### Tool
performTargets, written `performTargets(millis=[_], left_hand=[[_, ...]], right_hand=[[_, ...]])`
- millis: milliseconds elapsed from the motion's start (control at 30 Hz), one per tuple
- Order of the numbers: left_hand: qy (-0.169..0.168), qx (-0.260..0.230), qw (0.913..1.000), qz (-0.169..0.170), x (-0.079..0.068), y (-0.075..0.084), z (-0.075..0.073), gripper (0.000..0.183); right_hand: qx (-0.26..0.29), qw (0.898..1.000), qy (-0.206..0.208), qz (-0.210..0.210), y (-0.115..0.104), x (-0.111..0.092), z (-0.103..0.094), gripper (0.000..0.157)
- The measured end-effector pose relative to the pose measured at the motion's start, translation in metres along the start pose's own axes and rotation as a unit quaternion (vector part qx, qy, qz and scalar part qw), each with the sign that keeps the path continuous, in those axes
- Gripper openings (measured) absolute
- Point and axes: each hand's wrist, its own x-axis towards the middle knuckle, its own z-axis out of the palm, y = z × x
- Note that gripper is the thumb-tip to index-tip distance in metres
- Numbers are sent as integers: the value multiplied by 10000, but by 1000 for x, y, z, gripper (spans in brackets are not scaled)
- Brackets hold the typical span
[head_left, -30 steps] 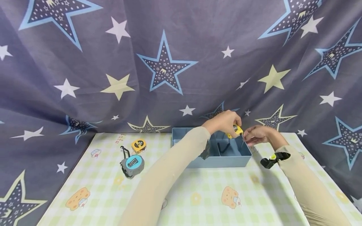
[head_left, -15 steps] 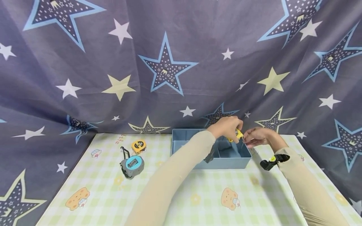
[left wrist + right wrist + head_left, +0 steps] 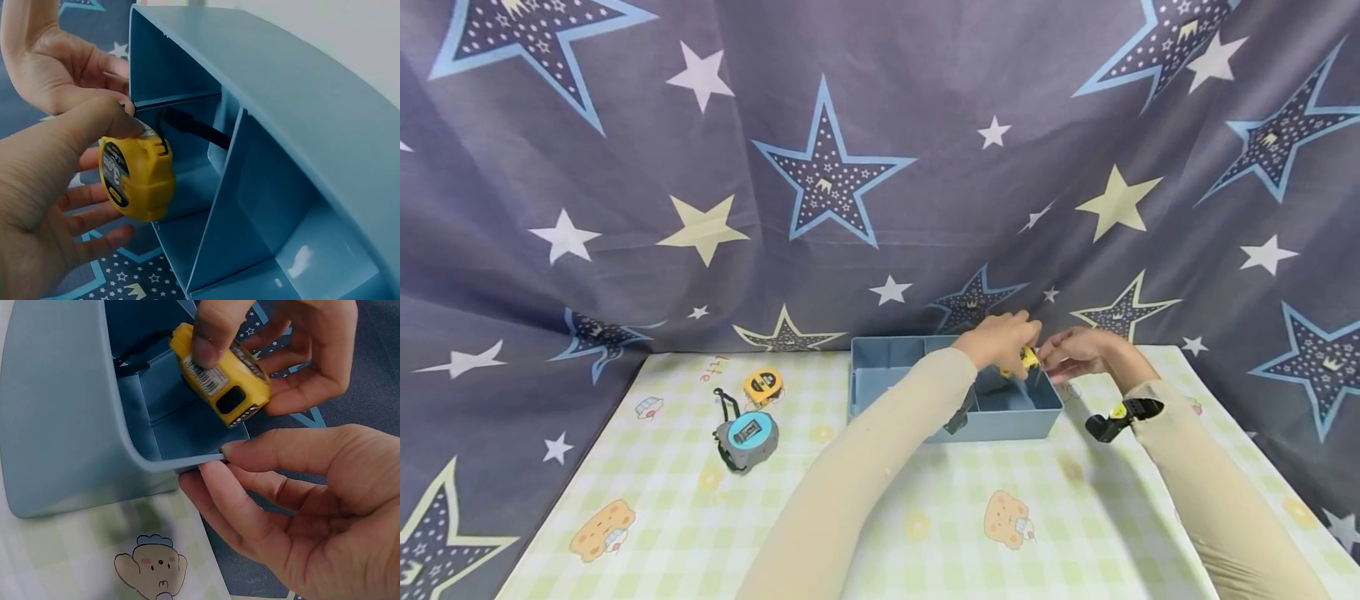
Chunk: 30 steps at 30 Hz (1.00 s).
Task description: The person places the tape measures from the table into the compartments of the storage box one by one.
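My left hand (image 3: 1000, 340) grips a yellow tape measure (image 3: 140, 175) between thumb and fingers, over the right end compartment of a blue divided box (image 3: 992, 429). A black strap (image 3: 197, 128) trails from the tape measure down into that compartment. In the right wrist view its barcode label and a dark button face up, the case tilted. My right hand (image 3: 312, 500) pinches the box's rim at the right end, thumb on the inner side and fingers outside. Far left on the table lie a second yellow tape measure (image 3: 763, 386) and a grey-and-turquoise stopwatch-like device (image 3: 747, 440).
Dividers (image 3: 219, 200) split the box into compartments; my left forearm hides part of it in the head view. The box stands at the back of a checked tablecloth (image 3: 940, 517), close to a star-patterned curtain (image 3: 865, 275).
My left hand has lowered the tape measure slightly toward the right end compartment and tilted it. The right hand stays at the box's rim. The head view has shifted a little.
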Motion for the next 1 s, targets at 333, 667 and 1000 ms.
performTargets(millis=[333, 667, 1000], left_hand=[[-619, -142, 9970, -447, -4, 6, -6, 61], [-864, -309, 9939, -606, -5, 8, -3, 67], [-892, -1220, 9885, -90, 1, -6, -5, 33]], right_hand=[[44, 10000, -8, -5, -3, 1, -3, 12], [30, 10000, -51, -28, -3, 0, -1, 12], [7, 10000, -40, 84, -3, 0, -1, 16]])
